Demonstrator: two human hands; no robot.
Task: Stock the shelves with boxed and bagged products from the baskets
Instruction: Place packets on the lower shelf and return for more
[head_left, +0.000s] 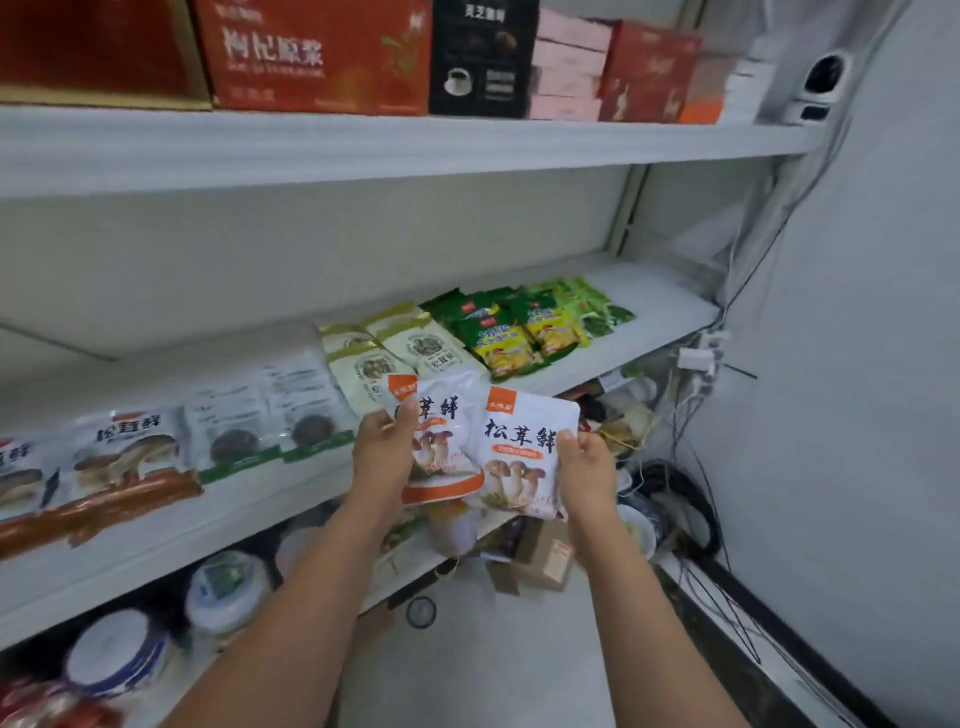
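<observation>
"松茸鲜" on white bag (522, 452), "枸杞原浆" on red box (311, 57)

A row of boxes (322, 57) stands side by side along the upper shelf (363, 150). On the middle shelf (660, 306) below, bags lie flat in four groups from left to right: far-left bags (124, 452), centre-left bags (270, 410), centre-right bags (395, 353), and right-end bags (524, 332) nearest the back. Before this shelf's front edge, the left hand (384, 447) holds the left pouch (447, 441) and the right hand (587, 473) holds the right pouch (519, 457), which overlaps the left pouch. Tubs (228, 587) sit under the shelf's left part. Cables (691, 499) hang past its right end.
</observation>
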